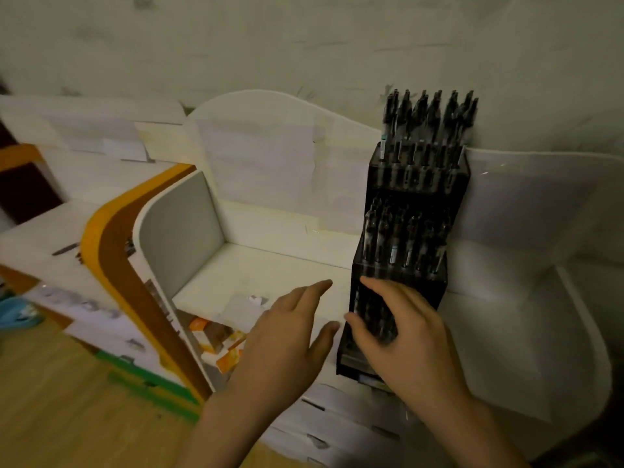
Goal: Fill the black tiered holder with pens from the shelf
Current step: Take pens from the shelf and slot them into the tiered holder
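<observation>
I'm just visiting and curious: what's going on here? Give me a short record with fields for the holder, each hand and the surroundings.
holder: black tiered holder standing on a white shelf, pens in all visible tiers
pens: dark pens upright in the top tier
right hand: right hand over the lowest tier, fingers on the pens there
left hand: left hand open above the shelf, holding nothing
surroundings: white divider panel to the left; pale wall behind

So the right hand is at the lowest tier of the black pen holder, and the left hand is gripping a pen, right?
Not quite. The head view shows the left hand open and holding nothing, fingers spread over the white shelf. The right hand is at the holder's lowest tier, as you said.
</observation>
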A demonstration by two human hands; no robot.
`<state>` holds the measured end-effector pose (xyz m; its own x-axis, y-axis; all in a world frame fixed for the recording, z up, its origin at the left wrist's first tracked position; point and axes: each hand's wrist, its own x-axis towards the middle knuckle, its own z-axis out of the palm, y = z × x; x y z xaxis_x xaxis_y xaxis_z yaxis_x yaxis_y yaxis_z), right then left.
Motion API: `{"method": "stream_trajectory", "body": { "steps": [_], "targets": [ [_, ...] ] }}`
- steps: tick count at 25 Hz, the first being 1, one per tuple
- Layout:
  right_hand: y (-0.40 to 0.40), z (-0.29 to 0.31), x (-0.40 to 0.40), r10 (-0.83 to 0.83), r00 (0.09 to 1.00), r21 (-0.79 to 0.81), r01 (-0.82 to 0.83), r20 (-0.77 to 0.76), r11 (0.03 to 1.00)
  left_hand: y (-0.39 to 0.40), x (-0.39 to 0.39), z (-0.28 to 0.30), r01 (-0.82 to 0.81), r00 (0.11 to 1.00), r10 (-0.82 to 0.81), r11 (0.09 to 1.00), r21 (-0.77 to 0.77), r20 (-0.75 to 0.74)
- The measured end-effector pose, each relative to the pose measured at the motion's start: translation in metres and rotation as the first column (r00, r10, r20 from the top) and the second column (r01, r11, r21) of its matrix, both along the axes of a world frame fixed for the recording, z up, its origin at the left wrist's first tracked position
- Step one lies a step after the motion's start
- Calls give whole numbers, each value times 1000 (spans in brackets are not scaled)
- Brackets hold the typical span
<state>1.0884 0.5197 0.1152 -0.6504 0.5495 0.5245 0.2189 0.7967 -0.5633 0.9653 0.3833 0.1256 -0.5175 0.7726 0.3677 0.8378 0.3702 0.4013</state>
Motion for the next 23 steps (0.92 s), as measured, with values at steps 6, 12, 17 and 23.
{"method": "stream_trajectory", "body": {
  "steps": [6, 12, 17, 23],
  "targets": [
    [-33, -10, -36, 187, 967, 96, -206, 175, 974, -56, -3, 1, -198, 980, 198, 980, 31, -20],
    [-93, -10, -92, 370, 903, 108, -399, 218, 910, -140, -23, 2, -385, 922, 386, 922, 45, -26],
    [-179, -2, -152, 472, 855, 146, -506, 214, 850, -230, -54, -2, -539, 840, 540, 842, 38, -55],
    [-304, -2, -237, 558, 790, 186, -606, 254, 773, -358, -114, -11, -643, 763, 645, 764, 55, -43]
  ]
}}
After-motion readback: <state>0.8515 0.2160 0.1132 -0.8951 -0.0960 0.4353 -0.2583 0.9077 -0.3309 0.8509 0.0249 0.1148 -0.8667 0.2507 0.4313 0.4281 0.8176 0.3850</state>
